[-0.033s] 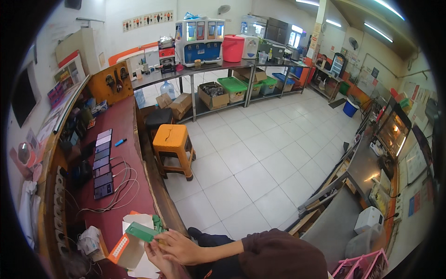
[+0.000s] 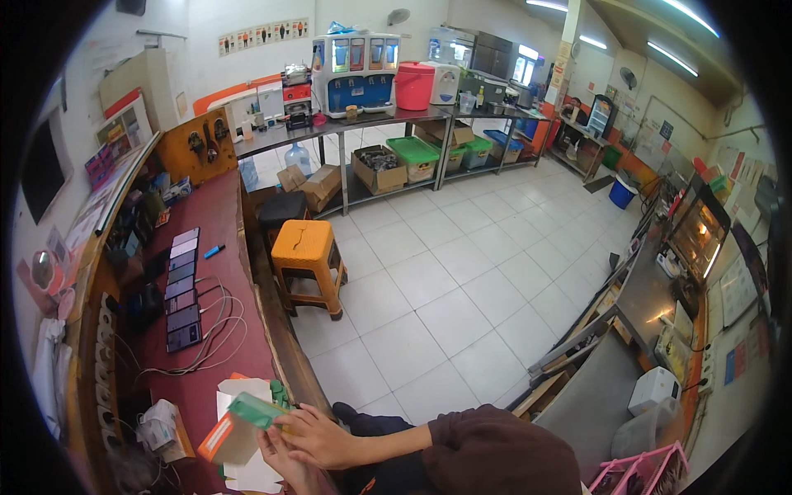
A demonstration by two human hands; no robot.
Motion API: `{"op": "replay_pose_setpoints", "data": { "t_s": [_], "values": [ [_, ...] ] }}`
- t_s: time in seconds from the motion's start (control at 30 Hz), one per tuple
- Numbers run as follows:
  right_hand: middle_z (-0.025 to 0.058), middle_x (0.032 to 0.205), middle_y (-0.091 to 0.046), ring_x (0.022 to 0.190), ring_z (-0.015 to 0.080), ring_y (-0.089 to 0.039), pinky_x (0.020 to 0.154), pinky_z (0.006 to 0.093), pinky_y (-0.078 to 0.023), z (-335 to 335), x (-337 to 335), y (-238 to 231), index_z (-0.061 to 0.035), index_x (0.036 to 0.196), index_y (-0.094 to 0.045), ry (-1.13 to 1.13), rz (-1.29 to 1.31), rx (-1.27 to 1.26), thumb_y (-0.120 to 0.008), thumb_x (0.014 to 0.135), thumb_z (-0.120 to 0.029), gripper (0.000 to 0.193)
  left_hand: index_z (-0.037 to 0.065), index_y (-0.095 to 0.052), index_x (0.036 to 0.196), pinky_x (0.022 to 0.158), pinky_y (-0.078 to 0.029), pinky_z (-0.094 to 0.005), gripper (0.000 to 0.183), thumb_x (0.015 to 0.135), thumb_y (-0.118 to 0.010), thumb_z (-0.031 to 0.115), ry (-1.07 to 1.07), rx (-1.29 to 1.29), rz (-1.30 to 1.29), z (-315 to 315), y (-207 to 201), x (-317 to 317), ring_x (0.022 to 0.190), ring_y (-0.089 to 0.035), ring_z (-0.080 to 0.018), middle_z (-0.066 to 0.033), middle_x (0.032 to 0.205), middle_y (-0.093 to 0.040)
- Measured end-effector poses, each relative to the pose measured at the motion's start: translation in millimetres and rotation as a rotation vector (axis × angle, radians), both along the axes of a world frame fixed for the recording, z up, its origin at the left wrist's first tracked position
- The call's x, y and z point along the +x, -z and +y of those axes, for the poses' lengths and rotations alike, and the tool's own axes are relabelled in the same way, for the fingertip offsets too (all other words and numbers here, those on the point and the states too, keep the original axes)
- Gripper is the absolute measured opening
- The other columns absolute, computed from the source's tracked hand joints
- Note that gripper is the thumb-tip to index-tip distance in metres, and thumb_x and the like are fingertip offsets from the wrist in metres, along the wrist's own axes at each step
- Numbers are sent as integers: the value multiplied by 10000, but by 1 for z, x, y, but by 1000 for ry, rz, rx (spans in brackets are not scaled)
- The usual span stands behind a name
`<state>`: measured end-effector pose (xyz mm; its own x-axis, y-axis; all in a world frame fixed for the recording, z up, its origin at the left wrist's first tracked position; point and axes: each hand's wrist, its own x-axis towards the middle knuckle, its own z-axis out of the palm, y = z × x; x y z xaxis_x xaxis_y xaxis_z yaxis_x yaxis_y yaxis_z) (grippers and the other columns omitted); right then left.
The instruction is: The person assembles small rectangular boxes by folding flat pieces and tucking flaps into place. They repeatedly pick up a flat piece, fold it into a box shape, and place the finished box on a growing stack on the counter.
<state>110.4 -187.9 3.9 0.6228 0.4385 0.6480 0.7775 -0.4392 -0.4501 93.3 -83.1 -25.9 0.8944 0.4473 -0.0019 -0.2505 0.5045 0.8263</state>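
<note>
1. Green flat piece [image 2: 256,410] sits at the lower left of the frame, over an open orange and white box [image 2: 216,437].
2. Right hand [image 2: 326,437] has its fingers close together and seems to pinch the near end.
3. Left hand [image 2: 289,464] is just below; I cannot tell if its fingers grip too.
4. Now the piece looks paler and shinier than in the earlier frame, so it has likely tilted.
5. The box's orange side looks thinner now.
6. For the work, that seems only a small turn.
</note>
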Motion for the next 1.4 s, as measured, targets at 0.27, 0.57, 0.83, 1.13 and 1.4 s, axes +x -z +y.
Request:
{"op": "replay_pose_setpoints", "data": {
  "t_s": [0.27,0.57,0.83,1.13,1.4],
  "values": [
    [134,1042,-533,992,328,-532,842,394,-447,-32,57,-14,-39,1117,-558,4,392,85,-766,653,-307,575,38,-629,826,565,-472,-331,62,779,-641,77,98,1448,-139,-8,9,-34,607,-584,-259,-104,699,-580],
    [116,739,-609,680,269,-592,633,353,-448,-50,43,4,-44,882,-620,-224,713,226,-761,717,-294,331,8,-544,952,739,-435,-359,505,716,-722,417,-309,1144,-149,30,-49,-30,854,-541,-227,-115,893,-533],
    [100,697,-591,617,242,-569,576,327,-420,-33,17,-2,-53,938,-651,-529,597,309,-722,758,-291,307,44,-424,744,566,-349,-241,691,770,-486,732,98,436,-252,60,-12,-11,608,-399,-97,-16,711,-387],
    [103,638,-543,580,257,-557,535,341,-410,-29,31,-34,-28,870,-628,-579,524,277,-657,814,-263,243,47,-463,649,529,-322,-249,626,836,-488,643,-507,966,-139,52,-7,-14,559,-416,-113,-39,593,-441],
    [112,643,-512,572,275,-526,520,354,-392,-19,50,-57,-18,759,-584,-708,363,202,-612,842,-192,195,4,-543,813,661,-421,-319,497,912,-429,478,371,270,-6,59,-10,-33,730,-525,-185,-103,739,-542]
  ]
}}
